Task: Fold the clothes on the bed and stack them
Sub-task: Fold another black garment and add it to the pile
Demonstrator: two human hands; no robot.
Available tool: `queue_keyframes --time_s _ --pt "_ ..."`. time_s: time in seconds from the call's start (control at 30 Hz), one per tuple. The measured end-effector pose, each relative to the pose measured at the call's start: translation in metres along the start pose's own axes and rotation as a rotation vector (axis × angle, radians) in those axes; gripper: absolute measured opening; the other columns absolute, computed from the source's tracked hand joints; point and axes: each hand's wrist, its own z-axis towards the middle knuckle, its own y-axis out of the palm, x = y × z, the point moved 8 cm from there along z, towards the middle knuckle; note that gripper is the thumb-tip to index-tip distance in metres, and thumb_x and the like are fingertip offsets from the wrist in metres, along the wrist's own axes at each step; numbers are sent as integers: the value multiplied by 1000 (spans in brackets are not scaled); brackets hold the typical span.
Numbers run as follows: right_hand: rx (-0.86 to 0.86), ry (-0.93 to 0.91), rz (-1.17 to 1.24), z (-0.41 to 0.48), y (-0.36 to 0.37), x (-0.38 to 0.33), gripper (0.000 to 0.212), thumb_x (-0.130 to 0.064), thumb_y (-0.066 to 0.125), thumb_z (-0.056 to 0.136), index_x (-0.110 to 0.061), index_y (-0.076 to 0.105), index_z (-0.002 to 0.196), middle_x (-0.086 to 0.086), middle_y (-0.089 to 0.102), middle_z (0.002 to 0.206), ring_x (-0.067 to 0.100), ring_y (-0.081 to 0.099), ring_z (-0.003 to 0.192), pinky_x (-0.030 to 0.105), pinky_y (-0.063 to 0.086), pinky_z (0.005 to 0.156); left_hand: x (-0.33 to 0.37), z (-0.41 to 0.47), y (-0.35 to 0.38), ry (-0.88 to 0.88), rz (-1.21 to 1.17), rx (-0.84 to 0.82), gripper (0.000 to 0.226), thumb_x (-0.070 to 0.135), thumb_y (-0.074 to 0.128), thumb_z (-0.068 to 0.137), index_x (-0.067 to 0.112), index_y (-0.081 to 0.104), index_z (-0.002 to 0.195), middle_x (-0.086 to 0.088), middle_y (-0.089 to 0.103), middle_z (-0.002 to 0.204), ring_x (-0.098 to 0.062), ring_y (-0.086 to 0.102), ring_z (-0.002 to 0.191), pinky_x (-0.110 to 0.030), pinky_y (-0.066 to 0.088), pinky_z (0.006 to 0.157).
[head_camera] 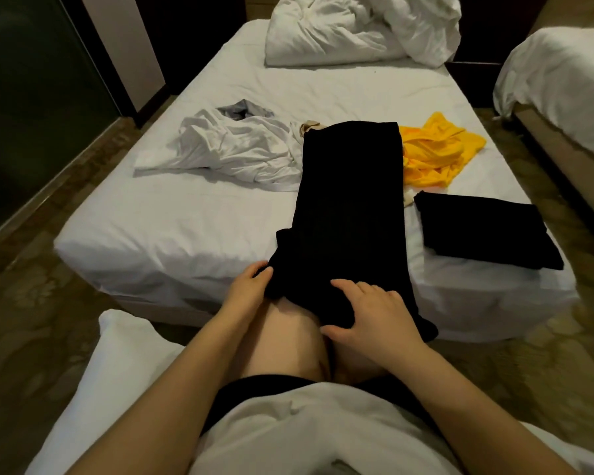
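Head camera looks down, forward, over the bed (192, 214).

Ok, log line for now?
folding black garment | left hand grips its edge | right hand presses it flat | folded black piece beside

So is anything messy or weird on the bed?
Nothing is broken or spilled. A crumpled white cotton shirt and a bunched yellow fabric garment lie unfolded on the white bed, and the long black garment hangs off its near edge.
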Motion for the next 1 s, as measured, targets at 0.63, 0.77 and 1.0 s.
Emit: queue_keyframes --time_s 0.63,0.77,1.0 --pt "39 -142 -102 -35 -7 -13 26 -28 48 86 -31 63 108 -9 61 99 14 57 95 27 42 75 -23 20 -5 -263 -368 138 25 -8 52 85 7 50 66 -13 52 65 -21 53 55 -30 44 51" --pt "-60 -112 -100 -35 5 -9 51 -52 48 88 -36 37 135 -11 46 127 14 42 119 29 36 95 -16 12 -2 -199 -401 82 18 -7 51 87 11 49 90 -10 53 75 -20 51 64 -29 42 54" --pt "-4 -89 -150 -36 3 -13 37 -25 48 92 -25 49 129 -3 55 122 21 50 114 33 44 89 -5 7 2 -112 -269 53 39 -11 53 82 0 54 120 -22 62 107 -32 60 90 -39 52 82"
